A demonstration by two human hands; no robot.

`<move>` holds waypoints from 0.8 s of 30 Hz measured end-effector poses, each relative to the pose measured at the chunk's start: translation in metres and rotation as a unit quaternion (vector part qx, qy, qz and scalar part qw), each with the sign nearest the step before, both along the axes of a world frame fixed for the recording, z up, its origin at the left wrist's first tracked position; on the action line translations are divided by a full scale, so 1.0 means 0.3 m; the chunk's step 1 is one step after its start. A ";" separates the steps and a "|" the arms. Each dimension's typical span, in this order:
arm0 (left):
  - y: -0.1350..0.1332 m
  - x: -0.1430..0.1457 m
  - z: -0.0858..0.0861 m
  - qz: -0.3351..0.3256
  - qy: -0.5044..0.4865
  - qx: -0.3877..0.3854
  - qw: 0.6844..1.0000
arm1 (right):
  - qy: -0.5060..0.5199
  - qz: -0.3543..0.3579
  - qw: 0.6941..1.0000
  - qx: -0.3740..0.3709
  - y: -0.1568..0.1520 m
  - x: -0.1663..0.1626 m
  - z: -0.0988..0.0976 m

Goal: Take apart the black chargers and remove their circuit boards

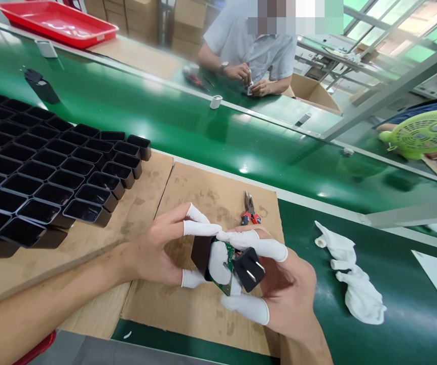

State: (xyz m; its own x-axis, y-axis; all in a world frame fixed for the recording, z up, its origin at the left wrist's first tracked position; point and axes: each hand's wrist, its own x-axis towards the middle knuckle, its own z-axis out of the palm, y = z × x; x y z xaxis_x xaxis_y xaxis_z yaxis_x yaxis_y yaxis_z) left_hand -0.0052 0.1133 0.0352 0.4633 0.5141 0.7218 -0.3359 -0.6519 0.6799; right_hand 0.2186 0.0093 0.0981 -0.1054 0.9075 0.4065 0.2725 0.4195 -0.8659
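Note:
Both my hands meet over a cardboard sheet and wear white finger cots. My left hand pinches a black open casing between thumb and fingers. My right hand grips a black plug piece with two metal prongs joined to a green circuit board. The board's end sits at the mouth of the casing. A stack of black trays of empty casings lies to the left of my hands.
Red-handled pliers lie on the cardboard beyond my hands. A white glove rests on the green mat at right. A green conveyor belt runs behind, with a person working across it. A red tray and green fan stand farther off.

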 end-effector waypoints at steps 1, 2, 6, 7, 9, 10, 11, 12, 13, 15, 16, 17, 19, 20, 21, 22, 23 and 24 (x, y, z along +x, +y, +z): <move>0.000 -0.001 0.001 -0.001 0.002 -0.001 1.000 | -0.001 0.001 1.000 0.001 0.000 0.001 0.000; -0.001 -0.001 0.002 -0.003 0.004 -0.003 1.000 | 0.000 0.000 1.000 0.003 0.000 0.001 0.000; -0.003 -0.004 0.003 -0.005 0.013 -0.007 1.000 | -0.002 -0.003 1.000 -0.003 -0.001 -0.004 0.006; -0.003 -0.004 0.002 -0.005 0.014 -0.007 1.000 | -0.003 -0.003 1.000 -0.003 -0.001 -0.006 0.009; -0.003 -0.004 -0.001 -0.001 0.014 -0.004 1.000 | -0.005 0.000 1.000 0.002 -0.001 -0.008 0.012; -0.003 -0.003 -0.003 0.001 0.014 -0.004 1.000 | -0.006 0.002 1.000 0.008 0.000 -0.009 0.012; -0.003 -0.003 -0.004 0.003 0.013 -0.002 1.000 | -0.008 0.004 1.000 0.011 0.000 -0.010 0.013; -0.003 -0.002 -0.005 0.004 0.013 -0.002 1.000 | -0.011 0.005 1.000 0.013 0.002 -0.010 0.013; -0.003 -0.001 -0.005 0.003 0.012 -0.002 1.000 | -0.013 0.005 1.000 0.012 0.003 -0.009 0.013; -0.003 0.001 -0.004 0.001 0.009 -0.001 1.000 | -0.018 0.008 1.000 0.009 0.007 -0.008 0.013; -0.003 0.002 -0.002 0.000 0.008 0.000 1.000 | -0.021 0.012 1.000 0.010 0.008 -0.007 0.013; -0.003 0.003 -0.001 -0.002 0.007 0.001 1.000 | -0.025 0.015 1.000 0.011 0.010 -0.007 0.013; -0.002 0.004 0.001 -0.005 0.008 0.005 1.000 | -0.034 0.017 0.999 0.014 0.009 -0.005 0.012; -0.001 0.004 0.000 -0.007 0.009 0.005 1.000 | -0.039 0.016 0.999 0.014 0.008 -0.005 0.012; 0.001 0.003 0.000 -0.008 0.010 0.004 1.000 | -0.043 0.012 0.999 0.015 0.005 -0.004 0.011; 0.003 0.003 -0.001 -0.008 0.011 0.004 1.000 | -0.044 0.007 0.999 0.019 0.001 -0.004 0.011; 0.006 0.002 -0.003 -0.006 0.012 0.003 1.000 | -0.039 -0.001 0.999 0.026 -0.003 -0.003 0.012; 0.009 0.001 -0.004 -0.003 0.015 0.003 1.000 | -0.027 -0.014 0.999 0.035 -0.007 -0.003 0.013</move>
